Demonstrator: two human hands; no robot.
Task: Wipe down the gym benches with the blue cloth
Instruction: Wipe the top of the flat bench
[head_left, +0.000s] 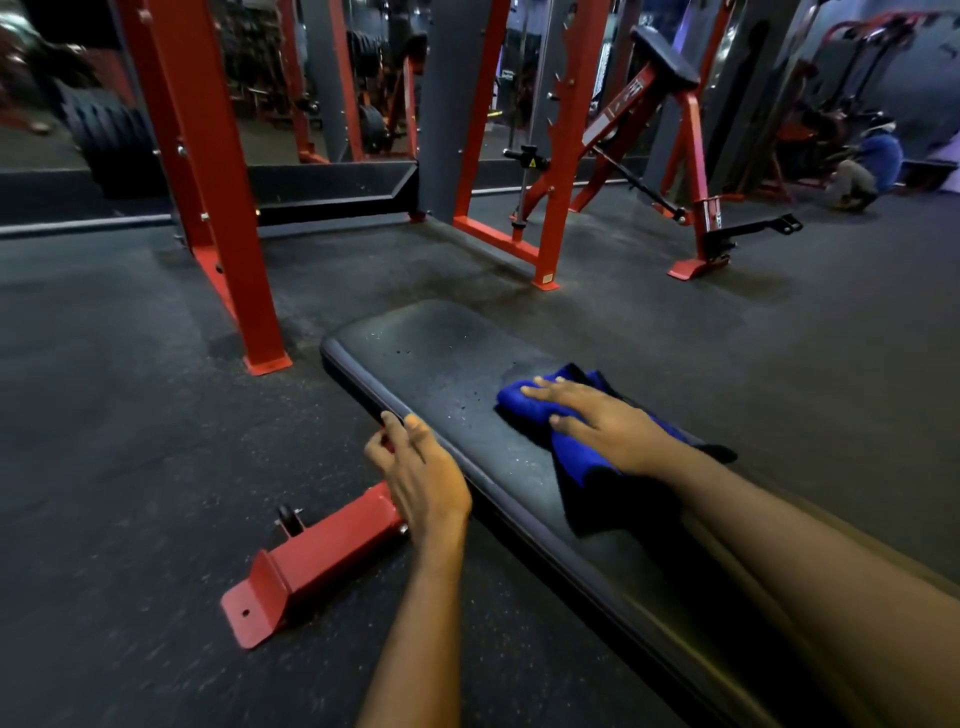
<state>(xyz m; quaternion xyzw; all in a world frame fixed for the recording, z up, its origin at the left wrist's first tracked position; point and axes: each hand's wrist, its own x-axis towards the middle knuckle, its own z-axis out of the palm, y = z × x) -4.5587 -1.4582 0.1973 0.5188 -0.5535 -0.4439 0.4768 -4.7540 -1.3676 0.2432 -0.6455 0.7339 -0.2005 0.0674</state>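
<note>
A flat black padded bench (431, 358) runs from the centre toward the lower right. Small droplets speckle its surface. The blue cloth (576, 452) lies bunched on the pad's right side, and my right hand (597, 415) presses flat on top of it with fingers spread. My left hand (421, 473) rests on the bench's near left edge, fingers straight over the rim, thumb down the side. My right forearm hides the lower part of the pad.
The bench's red foot bar with a small wheel (311, 561) sticks out on the floor to the left. Red rack uprights (228, 218) stand ahead. An angled red machine with a black pad (665, 57) is at the right. A crouching person (867, 166) is far right.
</note>
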